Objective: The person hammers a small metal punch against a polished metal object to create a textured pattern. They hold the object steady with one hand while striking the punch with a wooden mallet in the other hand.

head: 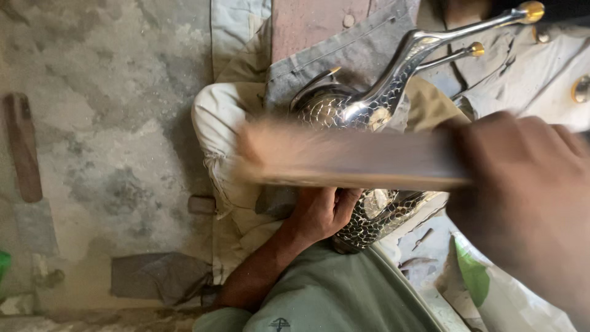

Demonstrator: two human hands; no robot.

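Note:
A shiny metal ornament [362, 104] with a scaled, hammered body and long curved arms tipped with brass knobs rests on cloth over my lap. My left hand [322, 212] grips its lower body from underneath. My right hand [528, 190], close to the camera at right, holds a long wooden brush [344, 160] that lies blurred across the ornament, bristle end at the left.
Pale cloth pads [224, 123] lie under the ornament. Rough concrete floor [104, 110] spreads to the left, with a wooden stick [23, 147], a small block [201, 205] and a dark rag [160, 276]. A white and green sack [491, 295] sits at lower right.

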